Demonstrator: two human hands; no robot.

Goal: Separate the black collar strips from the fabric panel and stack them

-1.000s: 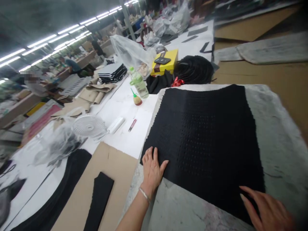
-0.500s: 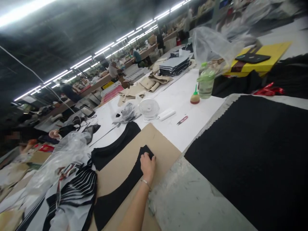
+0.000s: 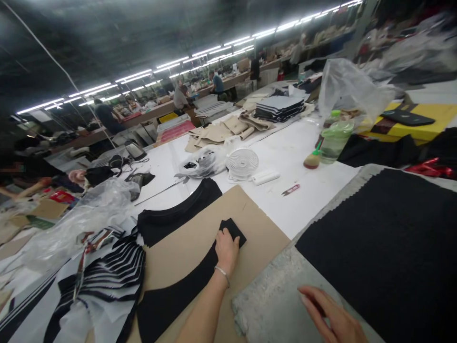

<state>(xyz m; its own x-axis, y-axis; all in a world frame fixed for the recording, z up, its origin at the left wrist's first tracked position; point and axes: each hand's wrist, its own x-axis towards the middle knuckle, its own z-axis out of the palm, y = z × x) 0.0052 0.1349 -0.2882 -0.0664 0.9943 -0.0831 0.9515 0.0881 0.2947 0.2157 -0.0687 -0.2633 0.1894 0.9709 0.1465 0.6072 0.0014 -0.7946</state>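
Nearest, the right hand (image 3: 332, 314) is coming in over the bare part of the grey slab (image 3: 278, 295), at 4 o'clock from the left hand (image 3: 227, 245); half a second ago it was out of view. Its fingers are lying loosely together, with the thumb standing a little apart from the forefinger. The left hand is staying where it was half a second ago, whereas a second ago both hands were at the black panel (image 3: 385, 252). Its fingers are bunching close together over the narrow end of the curved black piece (image 3: 193, 288), thumb at the edge; whether they are pinching the cloth, I cannot tell. That piece is lying on the brown board (image 3: 257, 224), its wide end reaching toward 7 or 8 o'clock, partly behind the forearm.

The black panel is still lying on the slab, at 3 o'clock from the left hand. A striped bundle (image 3: 107, 281) is lying between 8 and 9 o'clock, and a second black piece (image 3: 178, 214) at 10 o'clock, just beside the board.

Farther off on the white table (image 3: 307, 200), the red-handled snips (image 3: 291, 190) are lying between 1 and 2 o'clock, and a white fan (image 3: 243, 163) is standing at 12 o'clock. Beyond the snips, a green-tipped bottle (image 3: 312, 162) is standing just beside a green-lidded jug (image 3: 333, 145). At 2 o'clock, a phone (image 3: 409, 117) is resting on a yellow box (image 3: 435, 114).
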